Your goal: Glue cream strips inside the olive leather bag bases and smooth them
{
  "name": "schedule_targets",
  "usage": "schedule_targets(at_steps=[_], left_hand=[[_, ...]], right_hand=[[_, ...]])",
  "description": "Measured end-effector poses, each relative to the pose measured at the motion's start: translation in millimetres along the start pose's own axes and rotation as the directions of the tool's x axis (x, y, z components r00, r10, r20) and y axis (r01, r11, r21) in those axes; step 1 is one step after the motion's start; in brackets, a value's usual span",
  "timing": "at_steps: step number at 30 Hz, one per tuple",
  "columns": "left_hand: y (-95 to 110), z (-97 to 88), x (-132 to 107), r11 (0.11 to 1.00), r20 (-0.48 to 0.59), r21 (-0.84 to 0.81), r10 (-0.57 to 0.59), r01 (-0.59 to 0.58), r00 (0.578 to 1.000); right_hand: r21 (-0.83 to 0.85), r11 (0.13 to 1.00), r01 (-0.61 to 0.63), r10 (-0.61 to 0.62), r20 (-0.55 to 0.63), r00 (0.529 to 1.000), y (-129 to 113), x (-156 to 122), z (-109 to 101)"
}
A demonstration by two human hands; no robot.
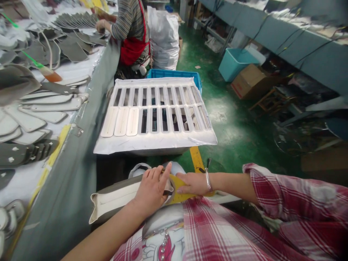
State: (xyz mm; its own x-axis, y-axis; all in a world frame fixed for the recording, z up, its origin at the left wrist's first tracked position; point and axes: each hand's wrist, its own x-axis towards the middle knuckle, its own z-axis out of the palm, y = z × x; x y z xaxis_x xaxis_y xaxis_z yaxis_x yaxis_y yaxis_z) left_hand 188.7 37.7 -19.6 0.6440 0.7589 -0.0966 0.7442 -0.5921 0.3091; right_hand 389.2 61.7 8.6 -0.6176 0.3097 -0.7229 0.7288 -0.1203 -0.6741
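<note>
Across my lap lies a long grey bag-like piece (116, 198) with a pale strip along its upper face and a folded, open left end. My left hand (152, 186) grips its right part, fingers over the top and the index finger raised. My right hand (193, 184), with a silver bangle at the wrist, is closed on a flat yellow sheet (179, 195). The sheet's left end meets the right end of the grey piece; whether it reaches inside is hidden by my left hand.
Ahead stands a white slotted rack (160, 139) with several pale strips (122, 121) on its left. A blue crate (174, 73) is behind it. The left table (78, 134) holds grey and white pieces. Another person (130, 32) works there. A turquoise bin (236, 63) and carton (252, 81) stand right.
</note>
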Motion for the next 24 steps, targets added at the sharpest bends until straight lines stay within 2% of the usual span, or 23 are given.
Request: schedule_targets(at_steps=[4,8,13,15,17,20,24], left_hand=[[-2.8,1.3,-0.9,1.0,0.001,-0.006,0.006,-0.006,1.0],[-4.5,1.8,-0.6,1.0,0.002,-0.004,0.01,-0.01,1.0],[-9.1,-2.4,-0.9,0.999,0.065,0.012,0.031,-0.032,0.997],[-11.4,-3.8,-1.1,0.999,0.094,-0.003,0.046,-0.046,0.995],[-13.7,-4.4,-0.9,0.999,0.109,-0.023,0.044,-0.041,0.993],[-17.8,-4.0,-0.1,0.998,0.097,-0.047,0.038,-0.034,0.995],[-25.1,-3.8,0.1,0.993,0.089,-0.071,0.097,-0.091,0.991]], right_hand=[[0.085,0.996,-0.039,0.04,-0.019,0.999,-2.6,1.3,4.9],[0.142,0.99,-0.02,0.03,-0.065,0.997,3.8,6.5,13.2],[0.224,0.975,-0.008,0.028,-0.086,0.996,15.8,12.3,20.3],[0.208,0.978,0.009,0.02,-0.134,0.991,19.6,13.6,25.0],[0.142,0.989,0.05,-0.013,-0.248,0.969,23.8,15.2,32.7],[0.081,0.991,0.108,-0.063,-0.429,0.901,30.9,18.5,48.4],[0.141,0.97,0.196,-0.092,-0.538,0.838,36.0,22.5,67.6]])
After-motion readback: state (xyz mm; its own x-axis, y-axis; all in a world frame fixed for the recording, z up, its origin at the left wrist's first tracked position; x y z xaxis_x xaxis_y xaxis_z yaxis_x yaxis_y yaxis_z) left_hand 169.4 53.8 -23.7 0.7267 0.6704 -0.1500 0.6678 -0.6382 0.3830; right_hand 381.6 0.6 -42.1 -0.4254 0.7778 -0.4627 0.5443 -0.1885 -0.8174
